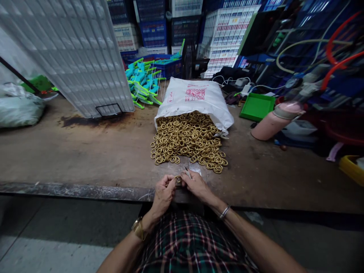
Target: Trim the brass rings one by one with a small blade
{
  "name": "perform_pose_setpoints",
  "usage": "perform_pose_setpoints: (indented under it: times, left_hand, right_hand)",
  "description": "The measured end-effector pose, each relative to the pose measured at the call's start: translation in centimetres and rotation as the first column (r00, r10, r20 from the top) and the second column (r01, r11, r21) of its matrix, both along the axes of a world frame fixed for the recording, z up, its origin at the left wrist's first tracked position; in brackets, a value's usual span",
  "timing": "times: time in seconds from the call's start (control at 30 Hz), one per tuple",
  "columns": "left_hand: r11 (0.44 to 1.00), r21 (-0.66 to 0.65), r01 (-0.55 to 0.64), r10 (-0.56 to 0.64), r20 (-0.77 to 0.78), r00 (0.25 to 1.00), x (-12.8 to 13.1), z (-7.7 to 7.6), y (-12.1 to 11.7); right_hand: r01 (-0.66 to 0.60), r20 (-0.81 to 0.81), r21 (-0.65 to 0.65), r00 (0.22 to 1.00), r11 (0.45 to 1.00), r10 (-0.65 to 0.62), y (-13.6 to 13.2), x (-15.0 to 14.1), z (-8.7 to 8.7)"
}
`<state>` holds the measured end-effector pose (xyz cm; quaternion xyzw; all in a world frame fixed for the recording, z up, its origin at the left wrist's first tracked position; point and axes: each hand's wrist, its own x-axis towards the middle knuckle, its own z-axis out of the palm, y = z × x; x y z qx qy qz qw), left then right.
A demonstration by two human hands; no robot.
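Note:
Close to the table's front edge, my left hand is closed, pinching a gold-coloured ring between thumb and fingers. My right hand is closed round a small pointed blade; its dark tip sticks out past the fingers, and the grip hides the rest. The right fingertips come up to the ring's right side; whether they touch it I cannot tell. Just beyond both hands lies a heap of similar rings, spilling from the mouth of a white sack with red print.
At the left a ribbed translucent panel stands on the wooden table. Turquoise and green plastic pieces lie behind it. To the right are a green tray and a tilted pink bottle. Stacked crates line the back.

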<state>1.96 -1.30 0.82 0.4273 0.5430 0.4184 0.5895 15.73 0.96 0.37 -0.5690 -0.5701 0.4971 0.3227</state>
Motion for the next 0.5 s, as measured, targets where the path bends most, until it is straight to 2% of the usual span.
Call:
perform_pose_setpoints:
  times: [0.07, 0.13, 0.2, 0.37, 0.5]
  left_hand:
    - [0.997, 0.082, 0.009, -0.005, -0.058, 0.998, 0.0, -0.04, -0.11]
    - [0.987, 0.155, 0.033, -0.017, -0.102, 0.995, -0.02, -0.15, -0.22]
    - [0.985, 0.163, 0.053, -0.035, -0.109, 0.993, -0.04, -0.2, -0.29]
    - [0.992, -0.007, 0.126, -0.126, -0.023, 0.992, -0.07, 0.12, -0.28]
    - [0.983, -0.069, 0.17, -0.168, 0.035, 0.985, -0.1, 0.18, -0.22]
  right_hand:
    - [-0.027, -0.105, -0.168, 0.994, 0.985, 0.01, -0.18, -0.17, -0.38]
    - [-0.058, -0.173, -0.243, 0.985, 0.968, 0.015, -0.33, -0.31, -0.76]
    - [-0.056, -0.187, -0.228, 0.982, 0.972, 0.013, -0.32, -0.4, -0.99]
    - [-0.009, -0.14, -0.088, 0.99, 0.996, -0.004, 0.13, -0.4, -0.76]
    - [-0.014, -0.069, -0.011, 0.998, 1.0, 0.013, 0.16, -0.38, -0.53]
